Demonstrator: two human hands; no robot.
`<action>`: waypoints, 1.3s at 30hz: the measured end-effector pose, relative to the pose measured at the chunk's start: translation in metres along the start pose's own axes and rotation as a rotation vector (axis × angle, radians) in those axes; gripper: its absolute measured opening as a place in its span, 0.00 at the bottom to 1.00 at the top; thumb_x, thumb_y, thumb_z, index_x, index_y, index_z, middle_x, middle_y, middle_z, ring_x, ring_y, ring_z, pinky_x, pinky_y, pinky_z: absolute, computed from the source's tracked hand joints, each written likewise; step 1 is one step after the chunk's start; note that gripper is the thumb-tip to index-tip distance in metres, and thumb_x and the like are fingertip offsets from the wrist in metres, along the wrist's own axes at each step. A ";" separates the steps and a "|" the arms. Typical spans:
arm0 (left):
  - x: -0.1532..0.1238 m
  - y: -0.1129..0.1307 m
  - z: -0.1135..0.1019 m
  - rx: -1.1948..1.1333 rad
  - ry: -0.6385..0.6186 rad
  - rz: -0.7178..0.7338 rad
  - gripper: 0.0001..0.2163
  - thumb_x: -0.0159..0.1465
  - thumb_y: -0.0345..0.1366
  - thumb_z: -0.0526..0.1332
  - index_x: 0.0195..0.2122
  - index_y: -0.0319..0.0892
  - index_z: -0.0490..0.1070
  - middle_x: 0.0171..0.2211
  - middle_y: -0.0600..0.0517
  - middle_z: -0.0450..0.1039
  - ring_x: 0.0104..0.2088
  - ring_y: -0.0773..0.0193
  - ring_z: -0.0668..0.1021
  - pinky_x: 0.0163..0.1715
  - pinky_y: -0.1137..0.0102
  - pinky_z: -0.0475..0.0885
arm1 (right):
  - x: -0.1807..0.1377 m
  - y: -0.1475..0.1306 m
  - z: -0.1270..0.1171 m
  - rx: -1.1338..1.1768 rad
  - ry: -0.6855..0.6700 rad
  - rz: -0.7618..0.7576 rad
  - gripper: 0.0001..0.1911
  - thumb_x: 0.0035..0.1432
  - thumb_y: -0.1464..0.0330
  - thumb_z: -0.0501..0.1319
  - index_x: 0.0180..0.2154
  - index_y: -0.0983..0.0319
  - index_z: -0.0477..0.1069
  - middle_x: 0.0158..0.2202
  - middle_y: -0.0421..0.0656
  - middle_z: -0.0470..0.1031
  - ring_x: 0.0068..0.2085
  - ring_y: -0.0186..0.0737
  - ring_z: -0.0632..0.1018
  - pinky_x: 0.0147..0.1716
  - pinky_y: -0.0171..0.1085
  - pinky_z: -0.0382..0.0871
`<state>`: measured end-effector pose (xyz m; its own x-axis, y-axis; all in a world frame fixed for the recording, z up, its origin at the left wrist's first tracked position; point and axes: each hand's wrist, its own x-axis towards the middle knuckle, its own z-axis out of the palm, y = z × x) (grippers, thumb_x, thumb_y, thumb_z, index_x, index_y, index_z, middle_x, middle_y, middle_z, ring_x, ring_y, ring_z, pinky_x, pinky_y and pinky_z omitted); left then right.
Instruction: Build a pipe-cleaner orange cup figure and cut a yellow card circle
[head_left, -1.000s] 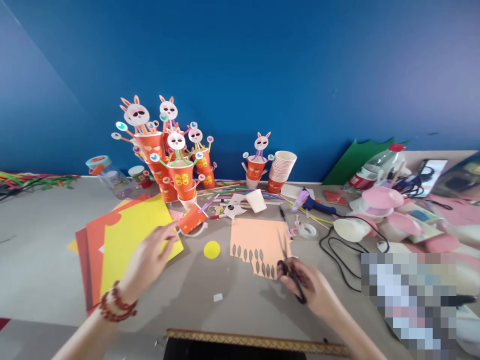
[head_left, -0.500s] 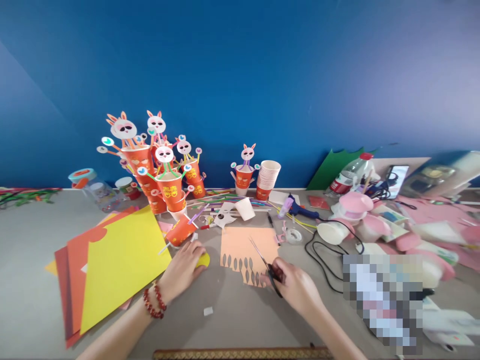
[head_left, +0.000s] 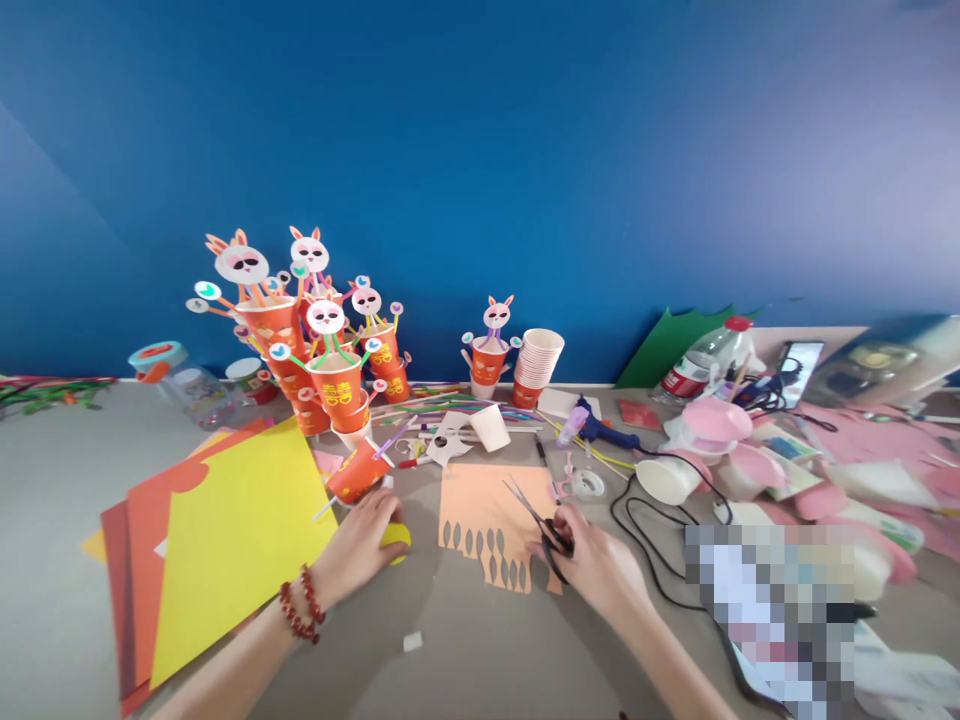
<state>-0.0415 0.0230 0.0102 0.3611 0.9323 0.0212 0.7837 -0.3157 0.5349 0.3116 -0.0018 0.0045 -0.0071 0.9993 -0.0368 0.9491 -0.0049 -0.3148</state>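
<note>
My left hand [head_left: 364, 545] rests low over the table with its fingers on a round yellow paper piece [head_left: 397, 543], whose right part sticks out. Just beyond those fingers an orange paper cup [head_left: 358, 472] lies tipped over. My right hand [head_left: 600, 560] is closed around the black handles of a pair of scissors [head_left: 534, 512]. Their blades are a little apart and point away to the left, above a peach paper sheet [head_left: 480, 490]. Leaf-shaped holes run along that sheet's near edge.
Yellow and orange sheets [head_left: 240, 540] lie at left. Behind stand orange cups with rabbit heads [head_left: 335, 385], a cup stack [head_left: 538, 365] and a tipped white cup [head_left: 491, 428]. At right are a blue glue gun [head_left: 607, 430], black cable [head_left: 630, 535], tape roll [head_left: 587, 484] and pink-white cups [head_left: 709, 425].
The scissor blades have spread slightly wider, over the peach sheet. My left hand stays on the yellow piece. The view has shifted a little, so the table sits lower in it.
</note>
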 end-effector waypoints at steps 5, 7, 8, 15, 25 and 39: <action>0.011 0.018 -0.010 -0.218 -0.055 -0.032 0.02 0.65 0.34 0.58 0.38 0.44 0.68 0.34 0.52 0.76 0.35 0.60 0.78 0.38 0.67 0.71 | 0.006 0.000 0.002 -0.011 0.006 -0.006 0.18 0.58 0.49 0.60 0.38 0.56 0.64 0.30 0.40 0.81 0.29 0.46 0.81 0.23 0.34 0.54; 0.023 0.031 -0.008 -0.303 0.026 0.031 0.04 0.66 0.33 0.56 0.39 0.44 0.70 0.38 0.52 0.77 0.39 0.61 0.79 0.40 0.70 0.72 | 0.010 0.000 0.002 0.016 0.002 -0.012 0.18 0.59 0.50 0.59 0.38 0.56 0.64 0.30 0.40 0.81 0.30 0.46 0.81 0.22 0.33 0.54; 0.031 0.039 -0.004 -0.316 0.074 0.056 0.04 0.66 0.33 0.56 0.37 0.44 0.70 0.36 0.52 0.78 0.37 0.62 0.79 0.38 0.71 0.72 | 0.012 0.000 0.002 0.029 -0.001 -0.012 0.17 0.59 0.50 0.59 0.37 0.56 0.64 0.31 0.40 0.81 0.30 0.45 0.81 0.22 0.33 0.54; 0.081 0.053 0.040 -0.214 0.137 0.104 0.04 0.63 0.29 0.57 0.34 0.41 0.71 0.32 0.49 0.77 0.34 0.58 0.78 0.37 0.66 0.72 | 0.018 0.002 0.008 0.040 0.038 0.000 0.17 0.58 0.52 0.61 0.41 0.56 0.66 0.32 0.39 0.81 0.32 0.45 0.82 0.23 0.33 0.58; 0.045 0.038 0.030 0.004 0.040 0.280 0.15 0.64 0.38 0.62 0.51 0.44 0.70 0.54 0.44 0.72 0.54 0.49 0.72 0.55 0.53 0.67 | 0.016 0.006 0.016 0.106 0.113 -0.035 0.16 0.58 0.51 0.59 0.34 0.57 0.65 0.28 0.40 0.79 0.28 0.43 0.79 0.24 0.34 0.58; 0.008 0.036 0.022 0.164 0.040 0.257 0.16 0.68 0.39 0.57 0.55 0.42 0.66 0.56 0.42 0.69 0.55 0.49 0.71 0.55 0.54 0.68 | 0.011 0.006 0.018 0.297 0.082 -0.210 0.14 0.59 0.54 0.60 0.32 0.57 0.66 0.19 0.36 0.72 0.20 0.37 0.72 0.21 0.32 0.60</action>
<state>0.0012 0.0151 0.0108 0.5406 0.8233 0.1729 0.7415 -0.5634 0.3643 0.3118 0.0083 -0.0149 -0.1555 0.9792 0.1305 0.7967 0.2024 -0.5695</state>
